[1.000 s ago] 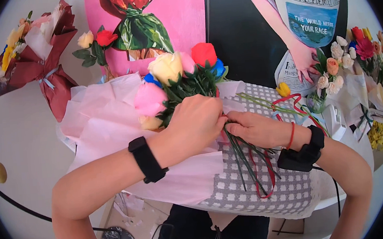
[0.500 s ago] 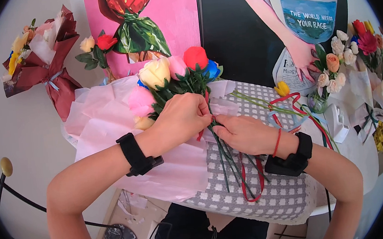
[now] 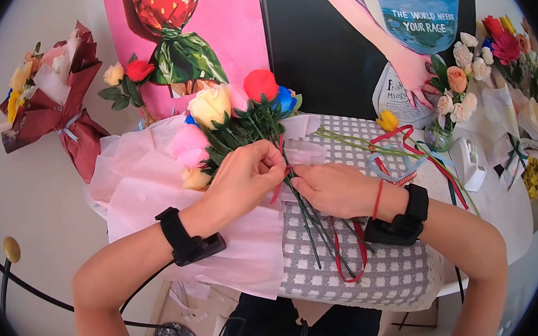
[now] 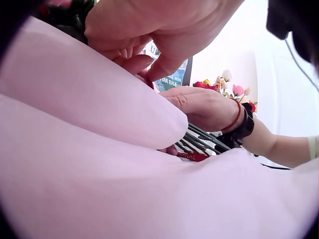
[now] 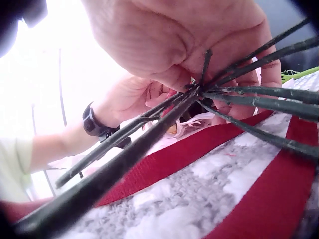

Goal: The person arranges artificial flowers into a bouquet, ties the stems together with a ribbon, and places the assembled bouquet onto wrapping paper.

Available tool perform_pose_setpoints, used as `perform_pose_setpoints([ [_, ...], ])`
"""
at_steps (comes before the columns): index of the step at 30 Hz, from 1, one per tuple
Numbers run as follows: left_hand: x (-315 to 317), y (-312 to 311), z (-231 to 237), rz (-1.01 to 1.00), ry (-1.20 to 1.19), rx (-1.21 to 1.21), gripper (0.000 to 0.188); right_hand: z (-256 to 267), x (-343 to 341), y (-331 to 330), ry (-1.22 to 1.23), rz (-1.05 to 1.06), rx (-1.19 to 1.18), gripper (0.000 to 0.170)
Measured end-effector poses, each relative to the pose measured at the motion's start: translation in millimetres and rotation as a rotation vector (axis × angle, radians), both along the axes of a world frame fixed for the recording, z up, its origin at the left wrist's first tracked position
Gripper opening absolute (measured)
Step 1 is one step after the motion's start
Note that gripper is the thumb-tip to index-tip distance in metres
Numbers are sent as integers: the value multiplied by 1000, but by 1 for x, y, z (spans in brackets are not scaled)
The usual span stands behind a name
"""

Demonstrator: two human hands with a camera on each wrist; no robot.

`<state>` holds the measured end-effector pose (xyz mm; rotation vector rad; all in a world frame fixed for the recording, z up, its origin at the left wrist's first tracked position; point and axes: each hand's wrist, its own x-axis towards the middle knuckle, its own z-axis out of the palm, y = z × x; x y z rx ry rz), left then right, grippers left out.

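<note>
A bouquet of artificial roses, with a red rose and a cream rose, lies across pink wrapping paper. Its dark green stems fan down over the checked cloth. My left hand pinches the red ribbon just below the blooms, fingers curled. Beside it my right hand grips the stems where the ribbon crosses them. Under that hand, in the right wrist view, the stems cross at one point above a loose red ribbon. Pink paper covers much of the left wrist view.
Behind stand two pictures. A wrapped bouquet is at the left. To the right are a yellow tulip, a glass vase, a white box-like object and more flowers. The checked cloth reaches the table's front edge.
Both hands and the bouquet have shifted left in the head view. The hands stay together at the stems, and a red ribbon end beside the left hand has come into sight.
</note>
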<state>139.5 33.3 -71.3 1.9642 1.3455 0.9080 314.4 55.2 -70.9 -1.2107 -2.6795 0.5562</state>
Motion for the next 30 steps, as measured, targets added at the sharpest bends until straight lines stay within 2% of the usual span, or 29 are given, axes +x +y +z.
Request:
perform_pose_setpoints([
  [6, -2, 2, -7, -44, -79, 20, 5, -2, 0, 3, 3, -9, -23, 33],
  [12, 1, -2, 3, -26, 73, 130, 8, -1, -1, 2, -6, 6, -18, 34],
  [16, 0, 1, 2, -36, 27, 57, 8, 0, -2, 0, -11, -21, -10, 34],
  [18, 0, 5, -3, -60, -82, -4, 6, -2, -3, 2, -12, -25, -12, 34],
  [22, 0, 12, -11, -88, -137, 49, 6, 1, -4, -1, -60, -33, 16, 34],
  [24, 1, 12, -10, -49, -196, -14, 6, 0, -3, 1, -59, -32, 14, 34],
  [27, 1, 10, -9, -80, -280, -78, 6, 1, -4, 8, -59, -36, -64, 35],
  [28, 0, 10, -9, -77, -279, -81, 6, 1, -4, 9, -65, -48, -135, 35],
  [30, 0, 11, -9, -88, -164, -39, 6, -6, -3, 14, -18, -32, -111, 35],
])
